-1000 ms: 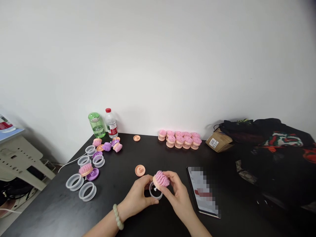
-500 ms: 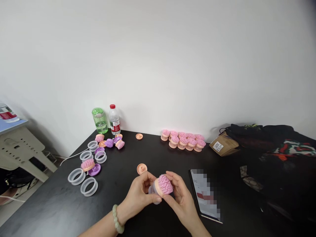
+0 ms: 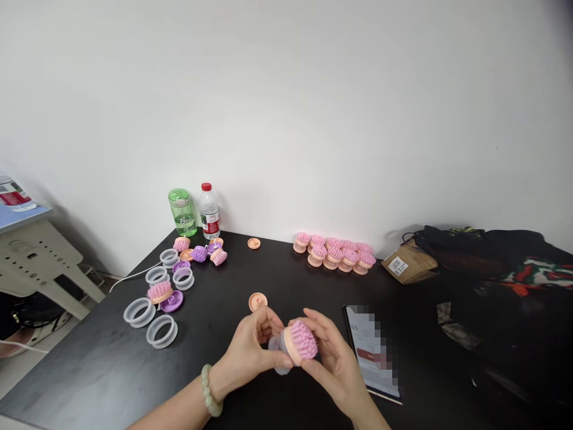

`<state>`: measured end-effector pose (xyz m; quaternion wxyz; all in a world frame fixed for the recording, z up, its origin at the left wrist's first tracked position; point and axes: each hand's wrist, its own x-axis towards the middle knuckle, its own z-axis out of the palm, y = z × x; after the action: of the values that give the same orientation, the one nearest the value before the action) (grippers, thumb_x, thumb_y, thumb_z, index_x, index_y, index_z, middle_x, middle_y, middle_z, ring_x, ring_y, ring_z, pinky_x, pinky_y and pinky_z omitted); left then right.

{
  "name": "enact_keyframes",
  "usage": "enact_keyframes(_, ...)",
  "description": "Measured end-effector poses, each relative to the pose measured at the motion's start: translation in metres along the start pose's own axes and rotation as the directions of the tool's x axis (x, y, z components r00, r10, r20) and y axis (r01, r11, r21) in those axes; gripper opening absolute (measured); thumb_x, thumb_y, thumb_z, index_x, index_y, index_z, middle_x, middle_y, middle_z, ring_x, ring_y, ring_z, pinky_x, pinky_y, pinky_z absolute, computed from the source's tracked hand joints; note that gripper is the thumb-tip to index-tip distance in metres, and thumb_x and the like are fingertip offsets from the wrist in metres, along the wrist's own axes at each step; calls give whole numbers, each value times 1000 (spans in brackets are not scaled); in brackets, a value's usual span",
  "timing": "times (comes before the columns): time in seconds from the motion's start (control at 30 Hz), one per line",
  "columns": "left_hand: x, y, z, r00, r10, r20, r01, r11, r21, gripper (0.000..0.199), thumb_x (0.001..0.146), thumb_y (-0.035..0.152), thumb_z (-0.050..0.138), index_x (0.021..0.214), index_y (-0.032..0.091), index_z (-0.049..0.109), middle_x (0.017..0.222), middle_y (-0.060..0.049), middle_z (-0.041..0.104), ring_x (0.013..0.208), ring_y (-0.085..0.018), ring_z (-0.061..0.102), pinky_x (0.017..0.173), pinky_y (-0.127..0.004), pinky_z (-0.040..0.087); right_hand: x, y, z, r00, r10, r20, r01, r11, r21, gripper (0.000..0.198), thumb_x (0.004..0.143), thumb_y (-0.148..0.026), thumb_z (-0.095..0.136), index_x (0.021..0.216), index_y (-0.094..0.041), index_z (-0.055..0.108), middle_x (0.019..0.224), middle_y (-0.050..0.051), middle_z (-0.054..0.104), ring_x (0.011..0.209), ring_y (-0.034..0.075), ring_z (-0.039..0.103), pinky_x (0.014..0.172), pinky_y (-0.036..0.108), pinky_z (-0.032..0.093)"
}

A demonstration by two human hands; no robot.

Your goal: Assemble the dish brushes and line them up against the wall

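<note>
Between both hands is a pink bristled scalp brush head [image 3: 303,341] with a peach rim, tilted so its bristles face right. A translucent ring [image 3: 278,353] sits against its left side. My left hand [image 3: 255,343], a beaded bracelet at its wrist, is closed around the ring, thumb at the peach rim. My right hand [image 3: 329,352] grips the brush head from the right, thumb below and fingers above. Just beyond my left fingers lies a round peach cap [image 3: 257,301] on the black table.
Several translucent rings [image 3: 162,332], a pink brush head [image 3: 160,292] and purple caps [image 3: 172,301] lie at left. Rows of pink brushes [image 3: 333,258] stand by the wall. A phone [image 3: 373,358], paper bag [image 3: 409,263], green bottle [image 3: 182,213] and water bottle [image 3: 209,214] are also there.
The brush head has turned slightly further to the right and shifted a little that way in my hands. Both hands keep their hold; the camera view has moved slightly.
</note>
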<state>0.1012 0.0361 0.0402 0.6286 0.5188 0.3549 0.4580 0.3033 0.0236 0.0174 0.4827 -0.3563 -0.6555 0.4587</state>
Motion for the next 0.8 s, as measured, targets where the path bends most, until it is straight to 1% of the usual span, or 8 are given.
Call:
enact_keyframes(0.1,0,0,0,999,-35,39,37,997,-73,56,51,37,96,82,17,54,73,3,61,63,-8,50,59,-21,36,0,-3,-4,999,-3,47,3,1000,-12,62,87,-46,70,141,-27,44,129,15,64,119,31,63,101,46,51)
enact_keyframes(0.2,-1,0,2,992,-98,81,112,975,-190,55,54,33,95,85,16,54,74,3,62,64,-8,53,61,-21,40,-1,-5,-7,996,17,87,-14,1000,-25,61,87,-43,71,141,-29,46,133,14,62,124,31,60,106,47,47)
enact_keyframes(0.4,-2,-8,0,960,-213,183,275,848,-454,48,58,31,95,84,14,58,70,1,63,59,-8,58,57,-20,46,-3,-4,-9,993,46,111,-43,999,-33,59,86,-44,72,139,-31,49,134,13,59,126,31,57,105,46,46)
enact_keyframes(0.47,-1,-13,-3,932,-248,266,353,791,-499,48,59,34,94,86,13,61,74,-2,66,62,-12,65,60,-24,52,-2,-8,-9,989,39,143,-36,999,-28,59,85,-49,72,137,-31,52,132,13,60,122,31,59,103,46,48)
enact_keyframes(0.53,1,-17,-6,886,-272,375,441,741,-506,50,61,38,93,90,12,63,80,-6,69,67,-19,70,65,-32,57,1,-15,-8,982,13,189,-11,1000,-10,57,84,-55,71,133,-31,55,126,12,62,114,30,62,98,43,51)
enact_keyframes(0.63,2,-23,-7,823,-276,496,528,693,-491,51,65,43,89,96,10,64,83,-11,72,70,-23,72,67,-37,59,5,-28,-8,966,-9,259,7,1000,7,51,85,-58,68,126,-30,59,114,9,64,100,26,65,90,39,54)
enact_keyframes(0.7,2,-23,-6,820,-270,504,531,687,-495,52,68,45,87,97,8,65,83,-12,71,71,-22,72,67,-33,57,7,-32,-9,961,7,276,-8,1000,2,45,87,-53,69,124,-30,60,110,8,64,97,24,65,89,37,54)
enact_keyframes(0.8,1,-19,-5,848,-253,465,492,701,-516,57,68,49,86,100,8,63,86,-11,70,71,-20,71,64,-26,52,6,-27,-10,972,27,233,-28,1000,-1,43,89,-45,69,128,-32,58,116,8,65,104,24,65,93,37,53)
